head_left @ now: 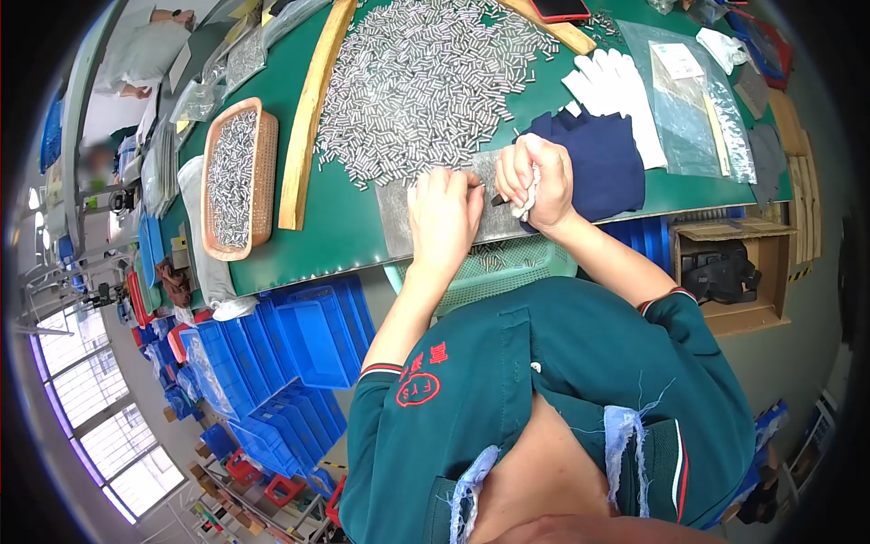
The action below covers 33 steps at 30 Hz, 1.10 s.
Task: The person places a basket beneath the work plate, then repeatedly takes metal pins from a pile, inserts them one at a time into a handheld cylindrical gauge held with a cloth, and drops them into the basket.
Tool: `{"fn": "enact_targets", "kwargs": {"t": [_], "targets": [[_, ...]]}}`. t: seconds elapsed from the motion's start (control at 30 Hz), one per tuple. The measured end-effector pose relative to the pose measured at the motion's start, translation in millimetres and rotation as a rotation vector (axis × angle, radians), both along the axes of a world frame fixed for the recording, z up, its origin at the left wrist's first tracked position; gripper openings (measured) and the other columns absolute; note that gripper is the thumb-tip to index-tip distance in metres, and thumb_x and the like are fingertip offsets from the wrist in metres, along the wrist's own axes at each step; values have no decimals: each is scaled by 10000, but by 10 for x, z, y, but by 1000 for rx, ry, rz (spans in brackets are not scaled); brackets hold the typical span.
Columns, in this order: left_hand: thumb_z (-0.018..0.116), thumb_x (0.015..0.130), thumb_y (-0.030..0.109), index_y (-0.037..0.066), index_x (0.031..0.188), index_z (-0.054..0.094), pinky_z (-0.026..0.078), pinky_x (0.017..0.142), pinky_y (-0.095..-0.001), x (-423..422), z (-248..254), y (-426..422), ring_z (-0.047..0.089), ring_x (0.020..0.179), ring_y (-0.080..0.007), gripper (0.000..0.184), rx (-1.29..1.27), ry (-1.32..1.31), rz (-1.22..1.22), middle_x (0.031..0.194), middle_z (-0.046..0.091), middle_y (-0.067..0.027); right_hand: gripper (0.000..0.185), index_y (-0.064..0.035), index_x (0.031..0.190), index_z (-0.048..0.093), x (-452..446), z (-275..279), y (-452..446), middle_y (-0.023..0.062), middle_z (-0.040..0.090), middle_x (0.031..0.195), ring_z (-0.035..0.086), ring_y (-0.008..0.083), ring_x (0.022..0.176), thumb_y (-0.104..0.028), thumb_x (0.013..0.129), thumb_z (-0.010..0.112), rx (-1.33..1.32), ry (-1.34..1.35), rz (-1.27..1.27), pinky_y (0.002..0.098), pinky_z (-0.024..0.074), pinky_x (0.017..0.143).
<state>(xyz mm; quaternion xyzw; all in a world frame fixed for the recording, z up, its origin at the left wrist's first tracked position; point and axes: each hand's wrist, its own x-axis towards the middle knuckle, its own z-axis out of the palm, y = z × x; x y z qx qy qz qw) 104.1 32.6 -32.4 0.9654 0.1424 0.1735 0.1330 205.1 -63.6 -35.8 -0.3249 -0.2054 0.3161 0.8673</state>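
My left hand [442, 218] rests on a grey metal plate [395, 222] at the table's near edge. Its fingers are curled together, and whatever they pinch is hidden. Close by on the right, my right hand [536, 181] is closed around a dark-tipped tool [497, 199] with white cloth [527, 204] wrapped about it. The tool's tip points toward my left fingers; its kind cannot be made out. Just beyond both hands spreads a large heap of small metal pins [417, 91]. Below the plate sits a light green basket [557, 261] with some pins inside.
Wooden strips [313, 118] border the heap. A tan basket [265, 204] of pins stands left. Dark blue cloth [607, 168], a white glove [616, 91] and a plastic bag [675, 118] lie right. Blue crates [317, 335] and a cardboard box [770, 308] flank the table below.
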Motion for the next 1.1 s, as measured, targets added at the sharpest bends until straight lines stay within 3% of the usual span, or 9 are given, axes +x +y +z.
{"fn": "enact_targets", "kwargs": {"t": [0.3, 0.57, 0.63, 0.77, 0.83, 0.9, 1.0, 1.1], "targets": [[658, 722, 115, 93, 810, 597, 367, 664, -335, -169, -65, -81, 517, 756, -212, 110, -291, 31, 62, 757, 554, -27, 416, -67, 523, 323, -13, 31, -13, 50, 341, 423, 288, 111, 337, -234, 904, 321, -13, -17, -25, 254, 280, 361], [659, 728, 126, 94, 793, 594, 366, 639, -317, -165, -61, -95, 517, 699, -192, 97, -309, 51, 87, 730, 557, -18, 411, -68, 525, 324, -19, 13, -3, 52, 346, 425, 287, 115, 335, -226, 903, 313, 11, -6, -35, 256, 289, 364], [670, 720, 117, 74, 789, 601, 383, 613, -297, -159, -62, -87, 497, 597, -157, 107, -278, 12, 70, 676, 538, -21, 412, -67, 524, 327, -19, 11, 0, 49, 344, 424, 289, 114, 337, -226, 903, 311, 21, -10, -34, 262, 298, 367], [656, 731, 127, 89, 787, 591, 370, 632, -316, -166, -45, -82, 520, 690, -190, 93, -319, 66, 79, 721, 552, -26, 411, -65, 511, 330, -40, -15, 10, 46, 346, 421, 299, 112, 341, -211, 895, 327, -18, -6, -27, 263, 300, 369], [657, 729, 128, 83, 783, 589, 376, 634, -325, -172, -47, -79, 525, 690, -193, 98, -279, 68, 70, 713, 547, -35, 415, -63, 495, 330, -62, -142, 62, 44, 351, 420, 317, 113, 351, -197, 887, 347, -18, -600, -177, 259, 295, 370], [660, 727, 127, 80, 782, 590, 379, 634, -329, -174, -41, -73, 526, 684, -196, 100, -288, 71, 70, 710, 544, -39, 415, -58, 487, 331, -89, 1, 51, 45, 359, 421, 334, 117, 362, -187, 881, 362, -100, -590, -149, 256, 288, 372], [663, 722, 121, 77, 780, 593, 386, 631, -331, -164, -45, -56, 528, 671, -199, 101, -321, 57, 64, 706, 542, -42, 435, -68, 501, 315, -27, 7, 51, 40, 335, 418, 294, 110, 344, -235, 902, 324, -49, -11, -65, 250, 281, 361], [666, 718, 110, 75, 782, 599, 400, 626, -320, -179, -48, -64, 532, 656, -192, 99, -380, 27, 48, 701, 543, -39, 442, -74, 506, 307, -7, 45, 28, 39, 323, 417, 272, 108, 333, -255, 910, 305, -37, 35, -56, 252, 274, 352]]}}
